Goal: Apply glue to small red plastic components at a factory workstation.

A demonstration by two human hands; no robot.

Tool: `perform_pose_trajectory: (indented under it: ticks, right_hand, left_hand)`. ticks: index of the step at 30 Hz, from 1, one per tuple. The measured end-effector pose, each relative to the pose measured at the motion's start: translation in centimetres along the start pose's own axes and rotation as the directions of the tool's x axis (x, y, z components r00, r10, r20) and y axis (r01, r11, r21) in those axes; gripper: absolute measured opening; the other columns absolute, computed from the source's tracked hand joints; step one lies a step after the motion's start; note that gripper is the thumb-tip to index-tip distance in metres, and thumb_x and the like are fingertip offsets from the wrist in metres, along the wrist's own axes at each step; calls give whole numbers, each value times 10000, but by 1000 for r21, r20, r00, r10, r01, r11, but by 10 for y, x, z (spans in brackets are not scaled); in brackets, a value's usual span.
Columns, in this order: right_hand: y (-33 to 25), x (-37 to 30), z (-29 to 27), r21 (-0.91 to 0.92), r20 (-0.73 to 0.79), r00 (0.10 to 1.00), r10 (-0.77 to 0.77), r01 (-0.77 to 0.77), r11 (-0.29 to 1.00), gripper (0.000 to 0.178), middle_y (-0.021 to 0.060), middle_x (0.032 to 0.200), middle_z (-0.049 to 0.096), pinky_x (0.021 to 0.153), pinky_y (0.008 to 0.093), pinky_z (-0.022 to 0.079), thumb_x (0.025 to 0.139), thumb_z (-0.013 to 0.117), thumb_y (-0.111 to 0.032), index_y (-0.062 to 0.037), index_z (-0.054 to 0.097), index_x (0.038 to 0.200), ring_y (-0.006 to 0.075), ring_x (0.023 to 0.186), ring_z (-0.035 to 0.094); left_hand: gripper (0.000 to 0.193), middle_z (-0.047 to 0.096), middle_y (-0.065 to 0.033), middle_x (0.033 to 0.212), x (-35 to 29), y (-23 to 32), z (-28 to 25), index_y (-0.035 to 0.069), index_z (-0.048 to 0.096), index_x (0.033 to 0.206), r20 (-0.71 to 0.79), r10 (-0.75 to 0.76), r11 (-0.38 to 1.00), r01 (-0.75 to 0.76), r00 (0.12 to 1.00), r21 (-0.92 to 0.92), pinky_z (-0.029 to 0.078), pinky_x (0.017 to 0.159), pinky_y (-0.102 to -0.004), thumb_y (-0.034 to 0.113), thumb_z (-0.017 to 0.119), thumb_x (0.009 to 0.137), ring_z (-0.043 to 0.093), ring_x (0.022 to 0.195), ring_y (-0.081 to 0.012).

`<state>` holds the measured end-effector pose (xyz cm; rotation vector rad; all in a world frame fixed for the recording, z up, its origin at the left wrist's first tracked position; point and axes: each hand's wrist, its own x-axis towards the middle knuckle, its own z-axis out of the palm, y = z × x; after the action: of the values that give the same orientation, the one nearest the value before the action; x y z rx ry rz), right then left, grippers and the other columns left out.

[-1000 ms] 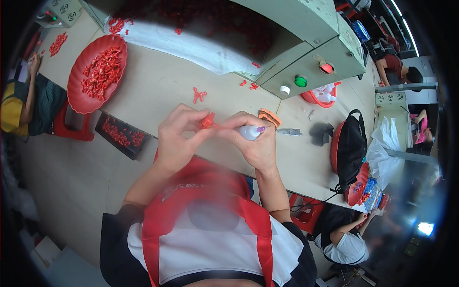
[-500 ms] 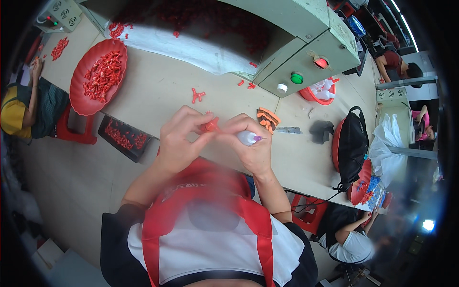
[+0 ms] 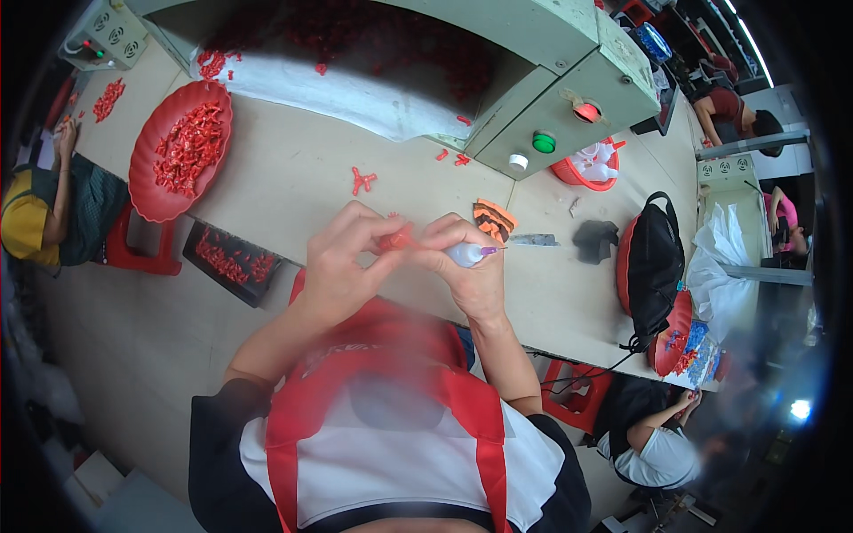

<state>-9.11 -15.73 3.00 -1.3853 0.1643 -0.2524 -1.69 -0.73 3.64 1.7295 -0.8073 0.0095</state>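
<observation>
Over the table's near edge, both hands meet at one small red plastic piece [image 3: 397, 238]. My left hand [image 3: 338, 271] pinches it between thumb and fingers. My right hand [image 3: 475, 284] touches the piece's right side with thumb and forefinger, while a translucent squeeze bottle [image 3: 465, 255] with a thin purple tip lies gripped in its palm, tip pointing right, away from the piece. Just beyond the hands lies a red branched piece [image 3: 362, 181], with smaller red bits [image 3: 461, 161] farther off to the right.
A scalloped red bowl [image 3: 142, 182] of red pieces and a black tray [image 3: 233, 289] are at left. A green machine [image 3: 569, 107] stands ahead. An orange-black striped item [image 3: 494, 219], a flat blade [image 3: 535, 240], a red basket [image 3: 569, 173] of bottles and a black bag [image 3: 656, 266] lie right.
The view has shifted slightly. Both hands keep their hold on the red piece and bottle, with only small finger movements and a slight turn of the piece.
</observation>
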Motion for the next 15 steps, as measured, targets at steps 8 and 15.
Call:
perform_pose_trajectory:
  ticks: [8, 15]
  right_hand:
    - [-3, 2, -7, -13, 57, 998, 20, -19, 1000, 137, 59, 835, 583, 695, 246, 446, 706, 726, -31, 0, 614, 779, 117, 776, 556]
    - [-15, 4, -6, -141, 44, 999, 29, -23, 990, 157, 31, 771, 610, 696, 235, 445, 697, 726, -73, -8, 602, 768, 85, 740, 553]
  left_hand:
    - [322, 564, -101, 849, 3, 6, -1, -23, 612, 953, 33, -31, 999, 32, 999, -20, 540, 637, -239, -90, 696, 649, 625, 734, -164]
    - [286, 532, -62, 868, -1, 0, -1, -14, 606, 953, 121, -157, 986, 150, 980, 68, 509, 645, -236, -54, 691, 682, 564, 793, -140]
